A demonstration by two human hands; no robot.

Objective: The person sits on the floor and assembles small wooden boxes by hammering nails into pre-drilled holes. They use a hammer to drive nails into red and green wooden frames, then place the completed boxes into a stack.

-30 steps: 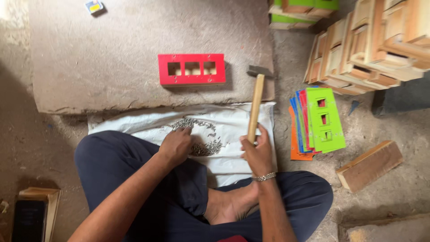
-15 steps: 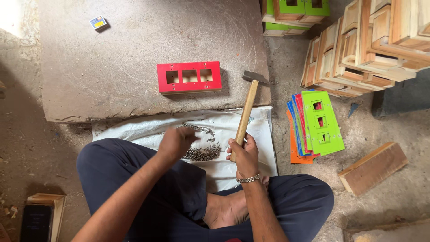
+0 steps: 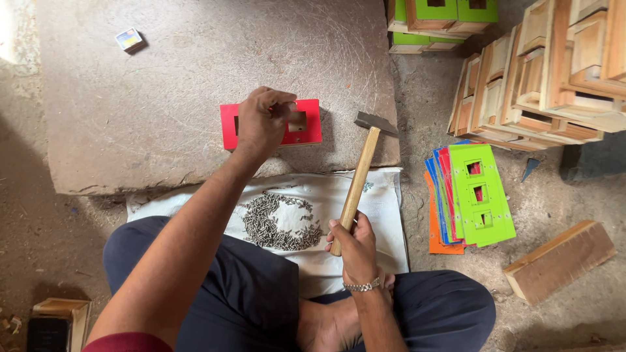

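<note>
While the right hand (image 3: 355, 244) grips a wooden-handled hammer (image 3: 360, 176), left fingers (image 3: 277, 104) pinch closed over the red, window-cut box (image 3: 306, 127).

Lighting: soft, even daylight, moderately bright; an overexposed patch at the upper left edge of the frame. Shadows: faint and diffuse, darker at the lower left corner. Focus: sharp overall, slight wide-angle bending toward the edges.

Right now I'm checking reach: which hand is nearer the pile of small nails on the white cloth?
Right. The right hand grips the hammer just beside the nail pile; the left hand is farther off, over the red panel.
</note>
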